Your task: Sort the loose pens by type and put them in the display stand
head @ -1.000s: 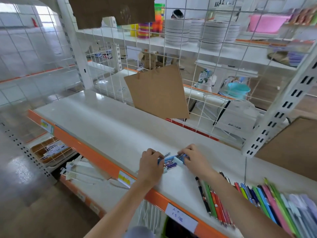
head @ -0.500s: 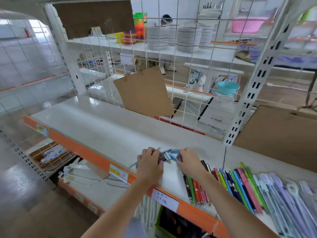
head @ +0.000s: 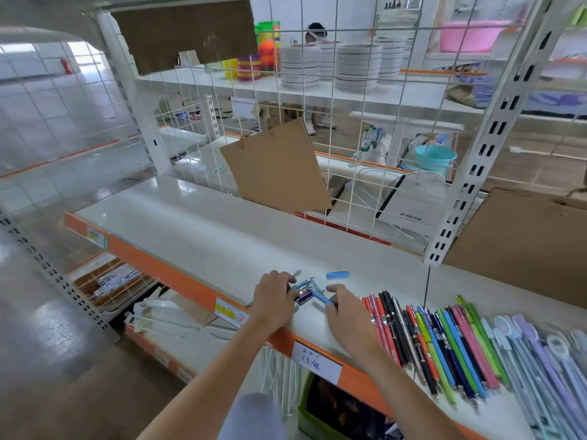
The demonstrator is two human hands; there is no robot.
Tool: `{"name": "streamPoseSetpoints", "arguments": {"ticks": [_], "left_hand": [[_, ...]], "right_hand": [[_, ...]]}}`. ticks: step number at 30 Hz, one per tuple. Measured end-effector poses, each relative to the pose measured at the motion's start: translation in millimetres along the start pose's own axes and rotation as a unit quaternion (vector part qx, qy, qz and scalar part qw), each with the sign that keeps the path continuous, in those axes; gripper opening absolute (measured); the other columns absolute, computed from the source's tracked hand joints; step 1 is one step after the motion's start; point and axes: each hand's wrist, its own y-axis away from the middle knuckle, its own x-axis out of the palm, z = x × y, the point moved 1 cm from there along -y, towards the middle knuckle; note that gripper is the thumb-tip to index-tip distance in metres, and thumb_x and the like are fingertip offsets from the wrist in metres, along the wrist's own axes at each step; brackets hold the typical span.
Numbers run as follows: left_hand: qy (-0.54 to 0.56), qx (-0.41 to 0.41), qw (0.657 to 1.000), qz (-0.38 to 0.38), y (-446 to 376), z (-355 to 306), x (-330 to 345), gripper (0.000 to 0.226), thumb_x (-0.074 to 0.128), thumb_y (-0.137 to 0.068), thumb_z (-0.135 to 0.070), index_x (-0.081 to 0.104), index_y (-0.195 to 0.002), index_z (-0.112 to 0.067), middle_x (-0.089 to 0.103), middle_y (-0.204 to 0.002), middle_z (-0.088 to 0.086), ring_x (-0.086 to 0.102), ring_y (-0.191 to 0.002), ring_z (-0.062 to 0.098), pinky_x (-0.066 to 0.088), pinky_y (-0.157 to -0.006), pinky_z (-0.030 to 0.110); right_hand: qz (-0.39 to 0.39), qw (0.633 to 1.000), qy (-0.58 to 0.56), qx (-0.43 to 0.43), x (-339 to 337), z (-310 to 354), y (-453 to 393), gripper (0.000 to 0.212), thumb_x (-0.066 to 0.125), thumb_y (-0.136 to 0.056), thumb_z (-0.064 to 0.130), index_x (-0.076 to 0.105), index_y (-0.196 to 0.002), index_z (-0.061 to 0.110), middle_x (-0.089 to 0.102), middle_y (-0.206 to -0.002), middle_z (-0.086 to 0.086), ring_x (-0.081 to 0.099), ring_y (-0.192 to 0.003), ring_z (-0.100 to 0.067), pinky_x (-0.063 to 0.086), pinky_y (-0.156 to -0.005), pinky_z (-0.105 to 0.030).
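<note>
On the white shelf [head: 197, 230] lies a small bunch of short blue and dark pens [head: 306, 290] between my two hands. My left hand [head: 274, 300] curls over the bunch's left end and grips several pens. The fingers of my right hand [head: 344, 312] pinch a blue pen [head: 322, 299] at the bunch's right end. One light blue pen cap or short pen [head: 337, 275] lies alone just behind them. To the right, a sorted row of coloured pens [head: 438, 341] lies side by side, then pale lilac and grey pens [head: 540, 360].
A wire grid [head: 317, 122] backs the shelf, with a brown cardboard sheet [head: 276, 166] hanging on it. A white upright post [head: 470, 173] and a cardboard box [head: 524, 242] stand at the right. The shelf's orange front edge [head: 165, 271] carries price labels.
The view has shifted right and closer. One light blue piece now lies apart behind the bunch. Both hands stay at the bunch of short pens.
</note>
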Motion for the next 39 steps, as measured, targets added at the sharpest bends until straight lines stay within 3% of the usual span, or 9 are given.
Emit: {"name": "streamPoseSetpoints", "arguments": {"ticks": [4, 7, 9, 14, 19, 27, 34, 37, 39], "left_hand": [[-0.075, -0.018, 0.995, 0.06, -7.7, -5.0, -8.3, 0.028, 0.051, -0.095, -0.031, 0.058, -0.115, -0.013, 0.053, -0.117, 0.009, 0.046, -0.111, 0.024, 0.041, -0.093, 0.034], [-0.116, -0.014, 0.991, 0.072, -8.8, -7.1, -13.0, 0.029, 0.045, -0.097, -0.029, 0.056, -0.115, -0.01, 0.051, -0.119, 0.011, 0.045, -0.113, 0.026, 0.039, -0.093, 0.035], [-0.106, -0.006, 0.993, 0.044, -5.0, -7.2, -16.1, 0.026, 0.043, -0.098, -0.027, 0.055, -0.113, -0.01, 0.051, -0.117, 0.009, 0.045, -0.11, 0.026, 0.038, -0.091, 0.034], [0.098, 0.022, 0.995, 0.014, 19.4, -18.4, -35.7, 0.014, 0.046, -0.098, -0.023, 0.053, -0.099, -0.012, 0.058, -0.08, 0.003, 0.055, -0.073, 0.019, 0.04, -0.066, 0.029], [0.212, 0.06, 0.974, 0.043, 47.4, -28.2, -46.9, 0.01, 0.051, -0.096, -0.028, 0.059, -0.093, -0.023, 0.063, -0.071, 0.006, 0.045, -0.055, 0.01, 0.033, -0.051, 0.017], [0.285, 0.047, 0.955, 0.06, 62.4, -26.3, -47.2, 0.019, 0.059, -0.092, -0.019, 0.062, -0.077, -0.031, 0.058, -0.069, -0.006, 0.052, -0.066, 0.005, 0.039, -0.067, 0.023], [0.284, 0.042, 0.955, 0.073, 68.9, -33.6, -54.4, 0.042, 0.046, -0.099, -0.024, 0.062, -0.064, -0.043, 0.054, -0.064, -0.009, 0.059, -0.076, 0.017, 0.038, -0.071, 0.029], [0.296, 0.047, 0.95, 0.084, 72.0, -41.7, -58.7, 0.038, 0.042, -0.1, -0.023, 0.066, -0.072, -0.033, 0.047, -0.061, -0.01, 0.043, -0.058, 0.003, 0.032, -0.062, 0.02], [0.305, 0.053, 0.946, 0.099, 73.8, -47.3, -61.1, 0.035, 0.04, -0.101, -0.023, 0.068, -0.079, -0.022, 0.044, -0.06, -0.01, 0.038, -0.051, 0.0, 0.03, -0.056, 0.015]], "right_hand": [[0.043, 0.997, 0.055, -0.023, -6.4, 0.7, -4.4, 0.028, 0.038, -0.1, 0.013, 0.059, -0.118, 0.01, 0.058, -0.104, -0.005, 0.053, -0.089, -0.015, 0.034, -0.067, -0.02], [0.017, 0.989, -0.141, 0.037, -13.8, 1.8, 1.8, 0.014, 0.045, -0.095, 0.011, 0.058, -0.099, 0.011, 0.063, -0.085, 0.0, 0.058, -0.072, -0.013, 0.041, -0.055, -0.016], [0.015, 0.953, -0.29, 0.086, -21.8, 3.4, 8.0, 0.007, 0.047, -0.094, 0.008, 0.053, -0.095, 0.011, 0.069, -0.085, -0.005, 0.065, -0.071, -0.014, 0.047, -0.053, -0.017], [0.046, 0.863, -0.488, 0.117, -46.8, 2.0, 20.7, 0.007, 0.052, -0.095, 0.01, 0.058, -0.099, 0.008, 0.071, -0.096, -0.009, 0.065, -0.081, -0.015, 0.051, -0.067, -0.025], [0.075, 0.86, -0.494, 0.105, -56.8, -6.1, 32.1, 0.018, 0.049, -0.098, 0.011, 0.063, -0.108, 0.008, 0.067, -0.085, -0.007, 0.059, -0.075, -0.014, 0.047, -0.063, -0.024], [0.083, 0.901, -0.423, 0.052, -61.0, -2.7, 43.6, 0.024, 0.047, -0.098, 0.009, 0.068, -0.109, 0.011, 0.05, -0.074, -0.002, 0.047, -0.072, -0.013, 0.042, -0.06, -0.022], [0.08, 0.859, -0.502, 0.059, -64.8, 7.6, 46.5, 0.016, 0.045, -0.095, -0.003, 0.058, -0.101, 0.006, 0.063, -0.082, -0.009, 0.061, -0.069, -0.017, 0.05, -0.061, -0.027], [0.105, 0.848, -0.519, 0.036, -63.6, 15.9, 47.9, 0.022, 0.041, -0.092, -0.008, 0.058, -0.1, 0.004, 0.05, -0.074, -0.005, 0.046, -0.063, -0.014, 0.044, -0.061, -0.027], [0.106, 0.878, -0.467, -0.003, -63.5, 20.0, 49.8, 0.018, 0.046, -0.093, -0.002, 0.061, -0.103, 0.003, 0.051, -0.073, 0.001, 0.042, -0.061, -0.011, 0.04, -0.062, -0.025]]}}
